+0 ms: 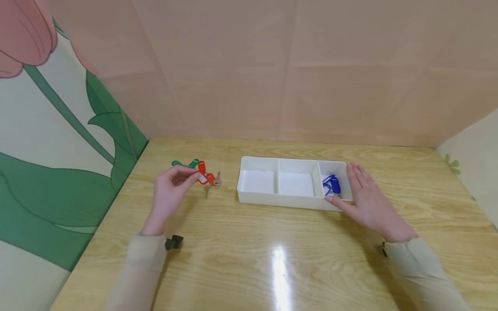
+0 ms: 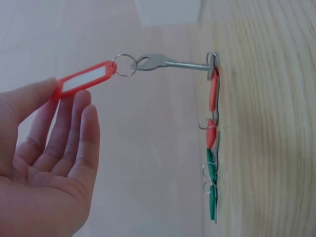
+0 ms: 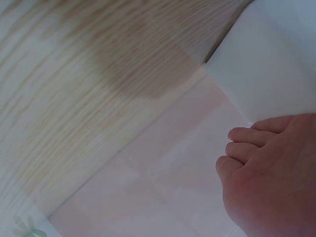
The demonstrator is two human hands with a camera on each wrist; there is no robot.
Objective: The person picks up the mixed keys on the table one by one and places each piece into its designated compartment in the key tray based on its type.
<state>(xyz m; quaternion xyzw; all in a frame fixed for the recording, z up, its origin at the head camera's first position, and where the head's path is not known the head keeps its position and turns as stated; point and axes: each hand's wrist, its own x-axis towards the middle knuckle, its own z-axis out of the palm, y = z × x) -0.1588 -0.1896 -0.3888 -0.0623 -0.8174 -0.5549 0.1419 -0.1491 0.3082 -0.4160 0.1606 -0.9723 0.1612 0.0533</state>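
At table, pinching red tag in left hand, resting straight-fingered right hand against tray; seemingly mid-pickup, likely needing clear lift next

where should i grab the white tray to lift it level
I'd grip the white tray by its two short end walls, one hand from each side. It is long with upright walls, and the blue tags lie inside at its right end, which may be heavier. The right hand is at that end; the left hand pinches a red key tag.
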